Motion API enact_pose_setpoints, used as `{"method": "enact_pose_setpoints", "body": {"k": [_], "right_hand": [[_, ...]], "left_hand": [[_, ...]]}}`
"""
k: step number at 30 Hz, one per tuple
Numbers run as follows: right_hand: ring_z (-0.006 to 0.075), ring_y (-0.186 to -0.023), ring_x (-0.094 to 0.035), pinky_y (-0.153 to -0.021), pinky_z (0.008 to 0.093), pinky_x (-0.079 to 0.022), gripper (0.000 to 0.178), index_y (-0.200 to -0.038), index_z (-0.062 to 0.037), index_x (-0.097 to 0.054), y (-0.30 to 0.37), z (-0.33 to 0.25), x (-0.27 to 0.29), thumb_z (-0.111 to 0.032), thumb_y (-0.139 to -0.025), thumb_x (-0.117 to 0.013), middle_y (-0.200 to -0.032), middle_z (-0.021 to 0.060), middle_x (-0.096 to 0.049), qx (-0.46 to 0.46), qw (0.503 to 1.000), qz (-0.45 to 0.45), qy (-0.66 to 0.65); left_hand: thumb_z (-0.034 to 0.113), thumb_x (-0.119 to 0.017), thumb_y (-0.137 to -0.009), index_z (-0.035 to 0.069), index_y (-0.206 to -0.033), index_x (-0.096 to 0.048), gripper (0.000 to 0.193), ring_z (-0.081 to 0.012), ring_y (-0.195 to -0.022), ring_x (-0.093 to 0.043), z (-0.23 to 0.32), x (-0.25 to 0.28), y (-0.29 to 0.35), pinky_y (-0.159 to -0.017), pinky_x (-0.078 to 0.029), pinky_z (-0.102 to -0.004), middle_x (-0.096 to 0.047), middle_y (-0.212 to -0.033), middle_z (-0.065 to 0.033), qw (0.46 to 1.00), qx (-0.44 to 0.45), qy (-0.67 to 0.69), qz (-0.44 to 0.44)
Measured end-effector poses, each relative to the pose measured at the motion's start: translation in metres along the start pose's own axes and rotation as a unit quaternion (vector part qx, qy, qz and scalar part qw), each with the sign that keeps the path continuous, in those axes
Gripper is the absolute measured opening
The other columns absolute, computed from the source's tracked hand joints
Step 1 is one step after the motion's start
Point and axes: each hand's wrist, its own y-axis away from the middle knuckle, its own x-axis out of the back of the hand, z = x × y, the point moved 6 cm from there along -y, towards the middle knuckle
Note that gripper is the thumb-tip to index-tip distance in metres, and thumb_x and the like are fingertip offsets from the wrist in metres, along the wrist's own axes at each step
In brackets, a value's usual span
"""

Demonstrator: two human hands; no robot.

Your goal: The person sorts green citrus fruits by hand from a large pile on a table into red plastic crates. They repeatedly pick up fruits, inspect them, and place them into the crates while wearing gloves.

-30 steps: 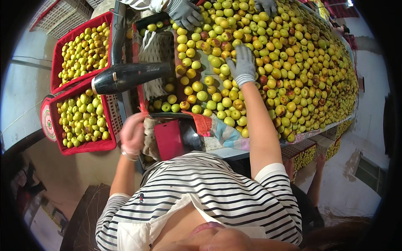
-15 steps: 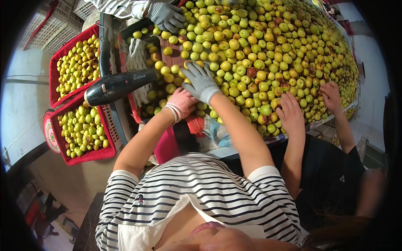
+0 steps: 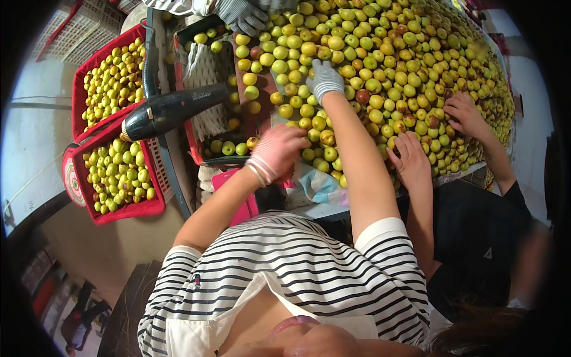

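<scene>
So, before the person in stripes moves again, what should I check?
1. Right hand gloved: ok, grey glove on.
2. Left hand clear of the black hair dryer: ok, apart in this view.
3. Right hand clear of the co-worker's nearer bare hand: ok, apart.
4. Left hand empty: cannot tell, palm hidden.
5. Fruit pile evenly coloured: not ok, a reddish-brown fruit lies among yellow-green ones.

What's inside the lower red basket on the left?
Lots of round yellow-green fruits are inside the lower red basket. Only the top ones show; whatever's underneath, and the basket's bottom, is covered.
</scene>
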Motion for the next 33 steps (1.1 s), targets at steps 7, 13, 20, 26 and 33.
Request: {"method": "enact_pose_setpoints", "body": {"k": [7, 13, 20, 26, 33], "right_hand": [[0.0353, -0.102, -0.063, -0.086, 0.0453, -0.052, 0.025, -0.103, -0.0142, -0.064, 0.044, 0.012, 0.011, -0.032, -0.085, -0.061, -0.113, 0.0163, -0.064, 0.034, 0.987, 0.028, -0.155], [0.0359, -0.098, -0.064, -0.084, 0.0437, -0.051, 0.026, -0.106, -0.0140, -0.064, 0.160, 0.071, 0.029, -0.026, -0.084, -0.061, -0.102, 0.0176, -0.066, -0.010, 0.987, -0.001, -0.160], [0.0398, -0.107, -0.061, -0.093, 0.0471, -0.049, 0.059, -0.135, -0.0141, -0.044, 0.220, 0.077, -0.004, -0.029, -0.083, -0.070, -0.128, 0.0191, -0.053, -0.062, 0.995, -0.071, -0.027], [0.0401, -0.103, -0.062, -0.088, 0.0458, -0.051, 0.054, -0.126, -0.0154, -0.054, 0.171, 0.037, -0.034, -0.035, -0.079, -0.072, -0.122, 0.0213, -0.058, 0.009, 0.977, 0.022, -0.213], [0.0383, -0.094, -0.064, -0.083, 0.0432, -0.053, 0.042, -0.123, -0.0170, -0.062, 0.106, -0.031, -0.044, -0.031, -0.084, -0.065, -0.103, 0.0211, -0.068, 0.125, 0.928, 0.039, -0.349]], "left_hand": [[0.025, -0.070, -0.078, 0.019, -0.109, -0.069, 0.032, -0.0273, -0.109, -0.058, -0.050, -0.041, -0.006, -0.098, -0.040, -0.0420, -0.065, -0.112, -0.0041, 0.975, 0.112, -0.096, -0.165], [0.024, -0.071, -0.077, 0.018, -0.113, -0.067, 0.036, -0.0312, -0.102, -0.060, -0.038, -0.005, -0.023, -0.088, -0.048, -0.0428, -0.064, -0.107, -0.0088, 0.976, 0.181, -0.091, -0.083], [0.019, -0.068, -0.078, 0.019, -0.110, -0.067, 0.033, -0.0337, -0.102, -0.061, -0.018, -0.070, -0.031, -0.084, -0.053, -0.0446, -0.052, -0.125, -0.0098, 0.967, 0.120, -0.090, -0.207], [0.030, -0.069, -0.079, 0.015, -0.107, -0.062, 0.032, -0.0366, -0.098, -0.062, -0.051, -0.029, -0.022, -0.081, -0.053, -0.0465, -0.056, -0.109, -0.0155, 0.930, 0.268, -0.139, -0.208], [0.027, -0.071, -0.079, 0.006, -0.091, -0.059, 0.027, -0.0287, -0.079, -0.064, -0.086, 0.019, 0.021, -0.068, -0.051, -0.0404, -0.062, -0.086, -0.0122, 0.960, 0.277, 0.011, 0.044]]}}
